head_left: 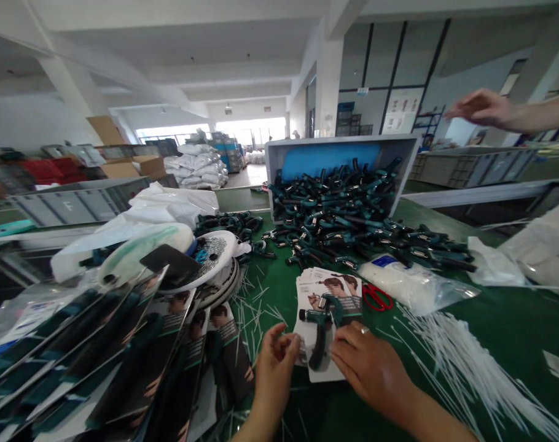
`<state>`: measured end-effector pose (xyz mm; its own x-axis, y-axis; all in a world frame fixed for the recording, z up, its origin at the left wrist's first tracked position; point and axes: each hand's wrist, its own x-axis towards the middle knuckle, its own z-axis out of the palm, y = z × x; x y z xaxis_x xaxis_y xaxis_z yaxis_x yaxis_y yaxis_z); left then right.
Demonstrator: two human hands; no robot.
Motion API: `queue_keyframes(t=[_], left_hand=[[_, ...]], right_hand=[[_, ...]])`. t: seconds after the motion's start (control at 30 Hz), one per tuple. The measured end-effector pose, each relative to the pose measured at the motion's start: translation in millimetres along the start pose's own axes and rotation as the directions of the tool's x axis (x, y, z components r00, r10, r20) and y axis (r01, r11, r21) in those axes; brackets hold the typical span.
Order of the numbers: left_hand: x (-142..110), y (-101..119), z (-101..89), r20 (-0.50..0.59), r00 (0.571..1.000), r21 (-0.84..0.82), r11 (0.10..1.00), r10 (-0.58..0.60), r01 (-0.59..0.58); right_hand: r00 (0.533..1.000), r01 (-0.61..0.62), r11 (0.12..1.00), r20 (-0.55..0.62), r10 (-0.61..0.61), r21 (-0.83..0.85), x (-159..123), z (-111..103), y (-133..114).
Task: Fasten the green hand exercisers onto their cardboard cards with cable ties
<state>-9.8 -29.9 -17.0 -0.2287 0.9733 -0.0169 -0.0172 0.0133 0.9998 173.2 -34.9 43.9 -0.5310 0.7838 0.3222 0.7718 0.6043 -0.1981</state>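
A teal-and-black hand tool [322,322] with a curved frame and a black handle lies on a printed cardboard card [323,370]. The card rests on a stack of similar cards [311,283]. Just left of the card, my left hand [277,362] has its fingers curled in toward the thumb; anything between the tips is too small to make out. My right hand [371,362], with a ring on one finger, is at the card's right edge beside the tool. Its fingers are pressed together, and what they pinch is hidden.
Behind, a tipped grey crate [270,178] spills many similar tools [339,212]. Red scissors [377,297], a plastic bag [415,285] and loose white cable ties [473,362] lie right. Carded tools [109,344] and a white dish [219,252] crowd the left. Another person's hand [484,109] reaches in upper right.
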Motion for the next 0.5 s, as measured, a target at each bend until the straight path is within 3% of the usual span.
queue_keyframes(t=[0.07,0.13,0.23,0.3,0.4,0.5], left_hand=[[-4,-4,4.4,0.079,0.996,0.006,0.999,0.032,-0.033],[-5,0,7.9,0.102,0.981,0.15,0.972,0.167,-0.181],[-4,13,9.7,0.219,0.892,0.368,0.813,0.396,-0.452],[-2,18,9.9,0.309,0.819,0.427,0.699,0.484,-0.574],[-1,20,10.1,0.354,0.765,0.449,0.62,0.537,-0.643],[-2,19,9.5,0.361,0.77,0.474,0.607,0.527,-0.638]], right_hand=[[0.997,-0.003,0.998,-0.082,0.008,0.063,5,3,-1],[0.989,-0.038,0.99,-0.133,0.056,0.138,9,9,-1],[0.967,-0.149,0.956,-0.166,0.194,0.251,9,23,1],[0.94,-0.199,0.924,-0.202,0.274,0.325,7,31,3],[0.916,-0.217,0.897,-0.238,0.324,0.385,4,37,4],[0.913,-0.211,0.886,-0.24,0.329,0.412,5,36,4]])
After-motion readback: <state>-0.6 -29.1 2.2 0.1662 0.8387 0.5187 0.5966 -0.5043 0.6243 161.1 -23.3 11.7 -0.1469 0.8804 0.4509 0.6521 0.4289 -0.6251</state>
